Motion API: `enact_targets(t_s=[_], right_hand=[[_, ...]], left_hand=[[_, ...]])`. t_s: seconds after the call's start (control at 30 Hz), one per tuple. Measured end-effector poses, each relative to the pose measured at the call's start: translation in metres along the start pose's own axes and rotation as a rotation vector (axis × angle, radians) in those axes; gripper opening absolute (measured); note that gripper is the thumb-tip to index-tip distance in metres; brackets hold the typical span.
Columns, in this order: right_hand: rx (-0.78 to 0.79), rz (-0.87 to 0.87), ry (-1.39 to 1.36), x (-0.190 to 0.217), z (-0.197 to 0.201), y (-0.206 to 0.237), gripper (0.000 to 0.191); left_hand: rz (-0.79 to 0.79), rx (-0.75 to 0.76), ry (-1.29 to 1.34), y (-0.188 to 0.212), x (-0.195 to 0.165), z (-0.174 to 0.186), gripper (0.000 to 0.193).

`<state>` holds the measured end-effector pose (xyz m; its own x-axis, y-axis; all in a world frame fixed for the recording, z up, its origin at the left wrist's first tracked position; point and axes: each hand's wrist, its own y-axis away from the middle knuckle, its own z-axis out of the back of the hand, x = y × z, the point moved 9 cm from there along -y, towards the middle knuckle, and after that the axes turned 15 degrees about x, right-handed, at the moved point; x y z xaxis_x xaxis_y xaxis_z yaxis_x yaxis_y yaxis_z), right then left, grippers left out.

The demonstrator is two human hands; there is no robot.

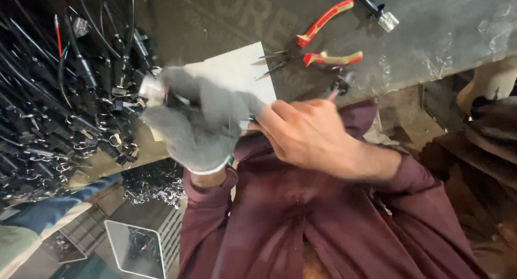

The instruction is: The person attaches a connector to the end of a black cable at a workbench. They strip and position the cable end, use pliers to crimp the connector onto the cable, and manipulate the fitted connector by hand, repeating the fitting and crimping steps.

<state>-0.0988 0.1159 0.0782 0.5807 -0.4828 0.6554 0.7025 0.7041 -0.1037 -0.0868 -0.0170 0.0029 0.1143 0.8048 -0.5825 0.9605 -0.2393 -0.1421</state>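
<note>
My left hand [196, 125] wears a grey knit glove and is closed around a small part with a shiny metal end [151, 89] that sticks out to the left. My bare right hand [307, 133] presses against the glove's thumb side, fingers pinched on something dark and thin that I cannot make out. Both hands are blurred and hover over a white sheet [237, 69] on the dark workbench [431, 37]. My maroon sleeves and shirt fill the lower middle.
A big heap of black cables with metal clips [59, 96] covers the left of the bench. Red-handled long-nose pliers [318, 42] lie open behind the hands. A bin of metal parts [153, 182] sits below the bench edge. Someone's blue sleeve [48, 209] shows lower left.
</note>
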Motion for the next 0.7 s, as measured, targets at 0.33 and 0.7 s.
enact_targets(t_s=[0.33, 0.7], right_hand=[[-0.217, 0.025, -0.102, -0.034, 0.031, 0.027, 0.032], [-0.226, 0.451, -1.278, -0.057, 0.074, 0.044, 0.015]], left_hand=[[0.265, 0.007, -0.416, 0.007, 0.028, -0.008, 0.036], [0.298, 0.701, -0.838, -0.019, 0.063, -0.084, 0.013]])
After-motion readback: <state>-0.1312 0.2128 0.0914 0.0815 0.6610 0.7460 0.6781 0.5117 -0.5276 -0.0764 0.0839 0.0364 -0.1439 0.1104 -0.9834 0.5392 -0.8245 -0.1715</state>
